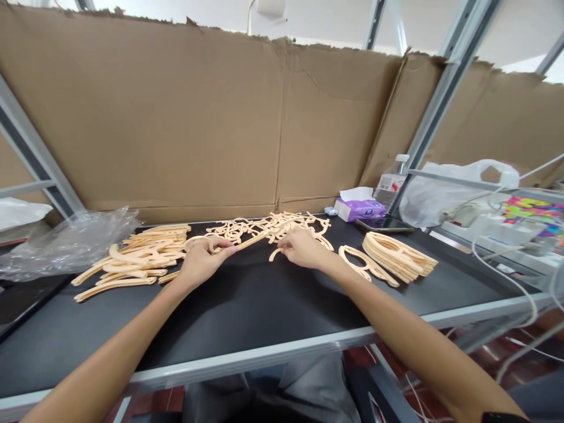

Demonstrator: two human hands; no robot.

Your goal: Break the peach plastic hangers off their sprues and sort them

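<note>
My left hand (pixel 203 262) is closed round a long cream-coloured plastic piece (pixel 252 239), which slants up to the right; a rounded part shows behind the fingers. Between the fingertips of my right hand (pixel 304 248) is a small curved cream piece (pixel 274 255), its bent end hanging low over the table. Just beyond both hands spreads a loose heap of small curved pieces (pixel 238 228). Beside my left hand lies a pile of long curved arms (pixel 141 255). To the right of my right hand sits a stack of looped cream pieces (pixel 392 257), with one apart in front.
The black tabletop (pixel 264 311) has a grey metal edge. Crumpled clear plastic (pixel 83 238) lies at the left. A purple tissue pack (pixel 363 208), a phone-like dark slab (pixel 384 224) and a bottle (pixel 391 182) stand back right. White cables (pixel 506 276) hang right. Cardboard (pixel 189 117) walls the back.
</note>
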